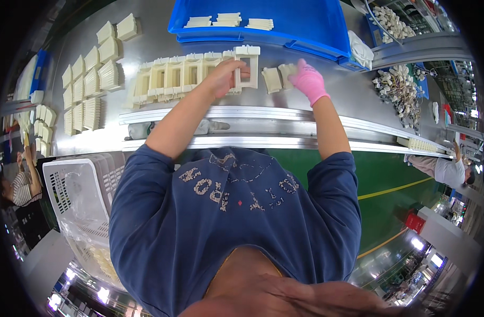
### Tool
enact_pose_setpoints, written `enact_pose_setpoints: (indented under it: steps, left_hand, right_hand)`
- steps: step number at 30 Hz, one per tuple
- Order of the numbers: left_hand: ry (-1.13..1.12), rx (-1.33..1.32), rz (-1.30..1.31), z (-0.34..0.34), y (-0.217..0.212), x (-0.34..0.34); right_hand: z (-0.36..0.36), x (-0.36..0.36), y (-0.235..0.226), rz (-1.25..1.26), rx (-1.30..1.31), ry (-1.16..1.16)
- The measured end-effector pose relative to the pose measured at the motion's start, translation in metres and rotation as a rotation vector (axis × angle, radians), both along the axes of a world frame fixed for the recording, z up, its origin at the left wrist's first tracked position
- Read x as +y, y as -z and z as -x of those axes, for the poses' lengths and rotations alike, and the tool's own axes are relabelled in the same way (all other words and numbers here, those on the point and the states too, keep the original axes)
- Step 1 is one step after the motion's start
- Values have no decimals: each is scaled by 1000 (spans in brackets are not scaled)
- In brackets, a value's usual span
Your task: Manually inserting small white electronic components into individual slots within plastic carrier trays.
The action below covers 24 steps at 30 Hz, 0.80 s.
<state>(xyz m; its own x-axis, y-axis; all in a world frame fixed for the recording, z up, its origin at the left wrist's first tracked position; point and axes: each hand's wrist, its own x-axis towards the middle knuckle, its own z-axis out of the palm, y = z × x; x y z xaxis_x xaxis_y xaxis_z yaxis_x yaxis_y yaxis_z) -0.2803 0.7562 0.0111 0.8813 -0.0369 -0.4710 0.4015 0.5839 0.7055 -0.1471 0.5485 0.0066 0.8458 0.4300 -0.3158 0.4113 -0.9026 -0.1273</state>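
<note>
My bare left hand [227, 78] grips a cream plastic frame [247, 51] with a rectangular opening, held at the right end of a row of similar open plastic housings [173, 77]. Its fingertips show through the opening. My right hand [309, 82], in a pink glove, is closed at the edge of a small cream plastic panel [287, 74]; part of its grip is hidden. Just left of that panel, a second cream panel [272, 80] lies on the metal table.
Stacks of ribbed cream parts [100, 75] stand at the left. A blue tray [305, 45] with cream strips sits beyond my hands. Metal rails [273, 112] run along the near edge. White crates [75, 185] stand lower left; bundled wired parts [398, 92] lie at right. Other people work at both sides.
</note>
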Motion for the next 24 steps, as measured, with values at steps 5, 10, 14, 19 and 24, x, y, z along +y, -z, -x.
enact_pose_setpoints:
  steps: [5,10,14,19,24]
  left_hand:
    - [-86,-94,-282,6,7,-7]
    - [-74,-161,-309,16,1,-26]
    - [-107,-303,-194,18,2,-29]
    - [-178,-346,-343,12,21,-29]
    - [-125,-437,-374,18,7,-29]
  right_hand:
    - [22,0,-22,-897,305,120]
    - [85,39,-66,-1124,680,149]
    - [97,54,-42,-1034,103,-47]
    - [108,59,-41,-1157,-205,-76]
    - [110,57,-33,-1207,-236,-104]
